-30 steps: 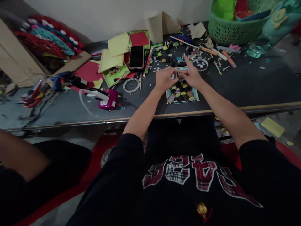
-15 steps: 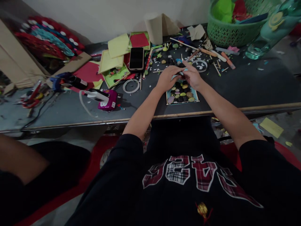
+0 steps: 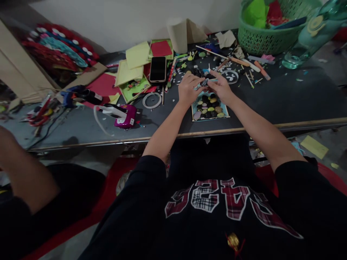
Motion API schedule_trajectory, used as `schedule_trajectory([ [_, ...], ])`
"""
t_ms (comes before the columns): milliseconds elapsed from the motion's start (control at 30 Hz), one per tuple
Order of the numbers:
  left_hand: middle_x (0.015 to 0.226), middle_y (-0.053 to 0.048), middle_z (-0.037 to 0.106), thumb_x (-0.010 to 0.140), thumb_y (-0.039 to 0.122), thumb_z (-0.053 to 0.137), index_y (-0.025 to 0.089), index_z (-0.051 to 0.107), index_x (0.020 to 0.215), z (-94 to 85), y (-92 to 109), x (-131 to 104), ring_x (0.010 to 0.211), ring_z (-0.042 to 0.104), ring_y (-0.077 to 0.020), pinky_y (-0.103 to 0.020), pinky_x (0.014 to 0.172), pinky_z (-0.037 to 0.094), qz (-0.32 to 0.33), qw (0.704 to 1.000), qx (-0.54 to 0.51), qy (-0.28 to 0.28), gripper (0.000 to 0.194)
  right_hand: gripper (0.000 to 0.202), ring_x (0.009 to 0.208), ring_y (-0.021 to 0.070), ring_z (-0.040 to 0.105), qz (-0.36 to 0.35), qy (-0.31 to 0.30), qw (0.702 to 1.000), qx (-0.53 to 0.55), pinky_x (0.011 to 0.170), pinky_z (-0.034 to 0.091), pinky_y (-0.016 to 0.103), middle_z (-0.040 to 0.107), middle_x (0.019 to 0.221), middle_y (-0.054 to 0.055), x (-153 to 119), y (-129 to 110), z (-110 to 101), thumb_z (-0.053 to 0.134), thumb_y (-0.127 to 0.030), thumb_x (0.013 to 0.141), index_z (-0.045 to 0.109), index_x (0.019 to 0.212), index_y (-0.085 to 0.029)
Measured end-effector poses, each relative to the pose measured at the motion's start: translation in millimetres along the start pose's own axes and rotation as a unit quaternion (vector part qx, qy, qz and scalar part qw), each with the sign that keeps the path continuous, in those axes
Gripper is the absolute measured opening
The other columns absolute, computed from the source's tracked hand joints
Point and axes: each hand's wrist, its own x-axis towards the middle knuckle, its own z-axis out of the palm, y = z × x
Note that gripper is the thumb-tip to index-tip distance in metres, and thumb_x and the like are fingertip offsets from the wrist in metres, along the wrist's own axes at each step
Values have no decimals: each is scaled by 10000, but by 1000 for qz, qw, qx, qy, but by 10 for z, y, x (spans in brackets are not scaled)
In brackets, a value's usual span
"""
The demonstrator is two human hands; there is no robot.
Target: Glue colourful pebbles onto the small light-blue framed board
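My left hand (image 3: 188, 88) and my right hand (image 3: 221, 87) meet over the far end of a shallow light-blue frame (image 3: 193, 108). Their fingertips pinch a small dark grey piece (image 3: 205, 82) between them; its kind is too small to tell. Black, yellow, brown and purplish pebbles (image 3: 210, 108) fill the visible near part of the frame, which has thin pale edges. My hands and fingers cover its far part. Just beyond them, dark pieces lie among scraps.
A phone (image 3: 157, 69) lies on papers at left. Nearby are a clear tape ring (image 3: 151, 100) and a purple power socket (image 3: 125, 117). Sticks and scraps litter the back. A green basket (image 3: 260, 41) and bottle (image 3: 300, 47) stand at right. Another person's arm (image 3: 29, 173) shows at left.
My fingers have shifted slightly, and the small grey piece between them now shows more clearly. At left, the other person's arm has moved up. The pebble frame stays in place.
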Motion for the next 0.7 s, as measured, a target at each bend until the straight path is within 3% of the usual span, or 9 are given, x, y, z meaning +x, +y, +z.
schedule_trajectory([
  [133, 1001, -116, 750, 893, 754, 460, 257, 730, 1138, 20, -31, -10, 1105, 670, -299, -502, 1054, 497, 17, 1000, 0, 3, 616, 1141, 924, 253, 744, -7, 7, 1000, 18, 887, 590, 452, 740, 1029, 68, 26, 66, -37, 656, -887, 672, 315, 1559, -255],
  [333, 1245, -149, 691, 914, 739, 426, 263, 664, 1228, -10, 11, -14, 1278, 590, -321, -499, 1148, 424, 24, 1000, -1, 13, 617, 1131, 967, 252, 737, -9, 31, 998, 47, 957, 577, 470, 726, 1001, 48, 39, 66, -35, 690, -884, 626, 369, 1512, -257],
  [500, 1149, -126, 698, 966, 689, 377, 234, 664, 1086, -2, 54, -10, 1189, 640, -281, -471, 1094, 476, 57, 998, -15, -3, 552, 1080, 1030, 262, 732, 5, 29, 997, 76, 1023, 548, 514, 730, 1030, 45, 10, 8, -23, 747, -828, 627, 389, 1477, -265],
  [700, 1122, -123, 687, 994, 659, 347, 225, 617, 1049, 0, 42, 0, 1182, 639, -279, -476, 1063, 493, 76, 997, -18, -18, 514, 1046, 1000, 226, 735, 17, 30, 994, 105, 1033, 557, 500, 734, 1034, 24, -20, -31, -8, 818, -765, 601, 413, 1433, -277],
])
